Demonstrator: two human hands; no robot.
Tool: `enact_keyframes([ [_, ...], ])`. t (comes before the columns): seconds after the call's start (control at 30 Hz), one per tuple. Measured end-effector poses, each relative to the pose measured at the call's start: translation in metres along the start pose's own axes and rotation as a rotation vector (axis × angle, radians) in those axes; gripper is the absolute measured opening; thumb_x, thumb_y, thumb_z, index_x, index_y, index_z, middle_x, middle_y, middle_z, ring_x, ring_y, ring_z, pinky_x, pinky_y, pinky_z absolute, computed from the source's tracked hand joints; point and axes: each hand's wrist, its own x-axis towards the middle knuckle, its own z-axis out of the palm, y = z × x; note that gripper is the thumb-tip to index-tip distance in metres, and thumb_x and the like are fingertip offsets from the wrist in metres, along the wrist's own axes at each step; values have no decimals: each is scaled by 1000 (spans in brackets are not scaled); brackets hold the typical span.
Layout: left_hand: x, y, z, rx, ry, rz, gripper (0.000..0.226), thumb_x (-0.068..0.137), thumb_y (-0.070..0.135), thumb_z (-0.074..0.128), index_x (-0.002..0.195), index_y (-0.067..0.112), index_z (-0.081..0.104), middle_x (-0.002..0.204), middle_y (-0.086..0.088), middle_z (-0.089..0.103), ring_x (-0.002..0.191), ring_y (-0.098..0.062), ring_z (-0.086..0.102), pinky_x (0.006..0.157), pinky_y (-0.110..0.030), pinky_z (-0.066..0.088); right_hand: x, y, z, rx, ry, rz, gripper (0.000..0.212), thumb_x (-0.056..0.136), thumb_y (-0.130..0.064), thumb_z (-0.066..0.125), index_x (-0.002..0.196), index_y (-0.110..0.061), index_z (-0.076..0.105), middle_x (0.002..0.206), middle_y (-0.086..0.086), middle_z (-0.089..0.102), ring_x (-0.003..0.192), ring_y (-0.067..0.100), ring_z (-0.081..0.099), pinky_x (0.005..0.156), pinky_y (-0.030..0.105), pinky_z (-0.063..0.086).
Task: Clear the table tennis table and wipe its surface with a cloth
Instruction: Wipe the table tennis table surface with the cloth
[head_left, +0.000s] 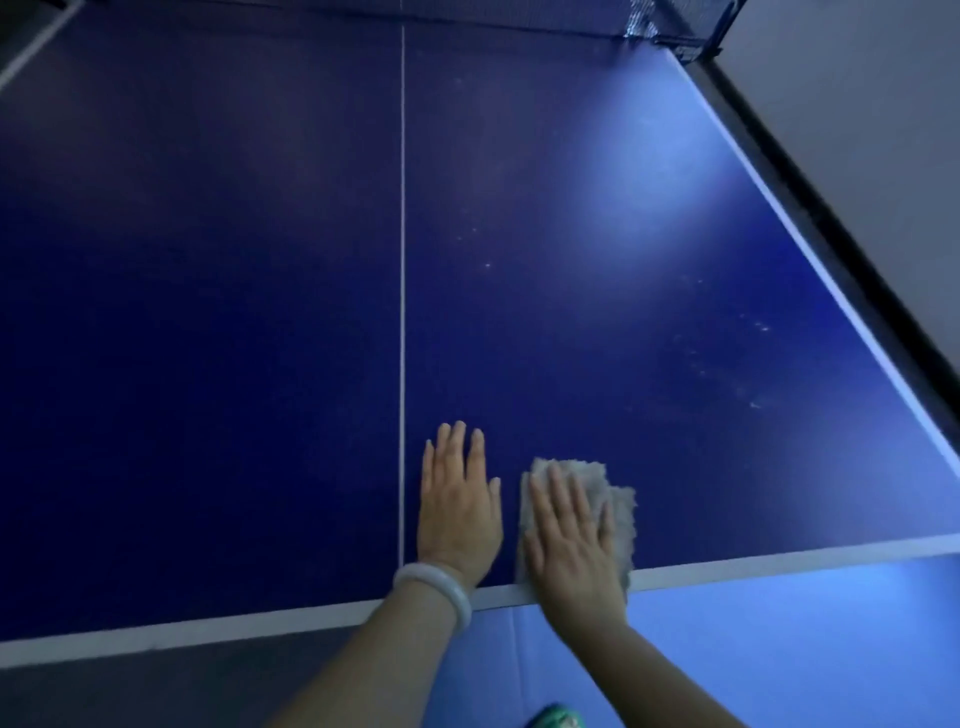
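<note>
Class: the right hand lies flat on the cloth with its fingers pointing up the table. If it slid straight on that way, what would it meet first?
Nothing close: ahead of the right hand and grey cloth lies bare blue tabletop with faint pale specks, probably as far as the net.

We see a dim, soft picture; glare whitens the table (639, 171) far beyond the fingers (457, 447), perhaps from overhead light.

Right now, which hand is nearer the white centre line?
Left. The left hand rests flat on the table just right of the centre line; the right hand presses the cloth farther right.
</note>
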Motion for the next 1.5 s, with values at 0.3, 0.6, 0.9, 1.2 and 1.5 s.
enact_keyframes([
  [0.3,6,54,55,217,-3,-200,67,98,48,10,152,9,20,160,-15,18,149,-30,11,119,-54,15,-8,235,-25,1,60,271,59,101,-46,-4,157,-28,1,164,-2,13,151,12,5,119,46,8],
  [0.6,4,63,51,271,2,-214,66,97,43,10,151,9,27,158,-15,24,148,-29,16,119,-52,17,22,147,-12,-18,32,-345,62,103,-33,30,158,-25,1,165,-3,-4,152,21,-5,120,50,-2],
  [0.9,6,64,53,260,5,-226,61,98,37,14,151,10,29,157,-15,27,148,-29,19,119,-52,20,48,259,-44,182,154,604,56,104,-30,18,154,-30,-9,165,4,-3,152,23,-6,120,52,-2],
  [1.2,5,64,52,277,0,-232,60,97,36,19,148,9,37,155,-15,31,146,-29,24,117,-50,21,86,118,-23,-46,4,-613,58,104,-39,21,158,-24,5,165,1,-3,152,20,-9,119,51,-4],
  [1.5,5,64,49,235,-13,-245,65,99,40,3,151,12,29,158,-12,25,149,-27,16,119,-52,21,151,239,-61,161,60,441,55,107,-32,15,156,-24,-9,165,2,-10,151,22,-11,120,52,-6],
])
